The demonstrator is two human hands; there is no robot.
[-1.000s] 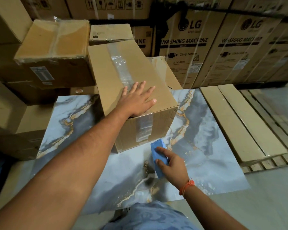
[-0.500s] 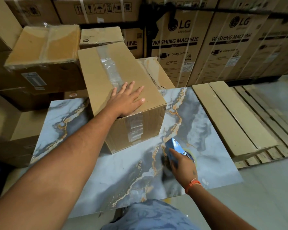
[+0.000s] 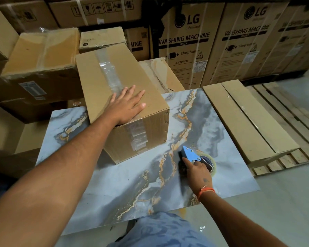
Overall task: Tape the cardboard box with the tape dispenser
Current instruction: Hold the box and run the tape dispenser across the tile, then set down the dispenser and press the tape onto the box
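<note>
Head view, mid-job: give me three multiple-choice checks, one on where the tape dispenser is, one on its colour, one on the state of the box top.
1. Where is the blue metal tape dispenser?
A. On top of the box
B. On the marble-patterned tabletop, right of the box
C. On the wooden pallet

2. What colour is the wristband on the right hand?
A. Orange
B. Green
C. White

3. How is the top of the brown cardboard box?
A. Flaps standing open
B. Closed, untaped
C. Closed, clear tape along its seam

Answers: 1 B, the right hand holds it down on the tabletop. 2 A, an orange band circles the wrist. 3 C, glossy tape runs under the flat left hand.
</note>
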